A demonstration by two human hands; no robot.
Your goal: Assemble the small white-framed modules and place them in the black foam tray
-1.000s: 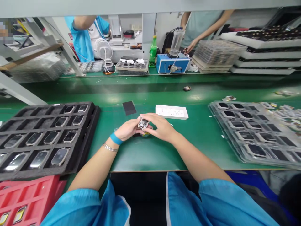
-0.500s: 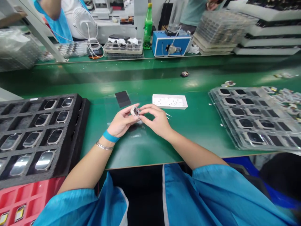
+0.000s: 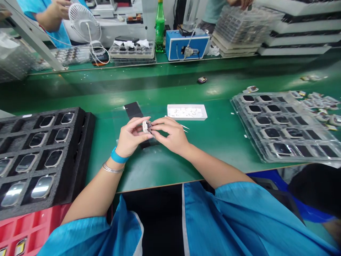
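A small silver watch case (image 3: 146, 126) with dark inner parts showing is held above the green table. My left hand (image 3: 130, 137) grips it between thumb and fingers from the left, a blue band around the wrist. From the right, the fingertips of my right hand (image 3: 170, 133) pinch at the case's open side; exactly what they touch is too small to make out. Two pale pointed tips, like tweezers (image 3: 185, 128), stick out beyond my right hand; whether it holds them is hidden. A black pad (image 3: 132, 109) lies behind my hands, partly covered by them.
A shallow white box (image 3: 187, 111) with tiny pieces sits behind my right hand. Black foam trays (image 3: 77, 142) of watches stand left, above a red tray (image 3: 34, 227). Clear trays (image 3: 255, 142) with watches lie right. Behind are a fan (image 3: 84, 22), green bottle (image 3: 160, 28) and co-workers.
The view has shifted slightly, moving the scene left. The watch case has turned a little in my fingers, and both hands stay on it. A co-worker's hands now show at the back left.
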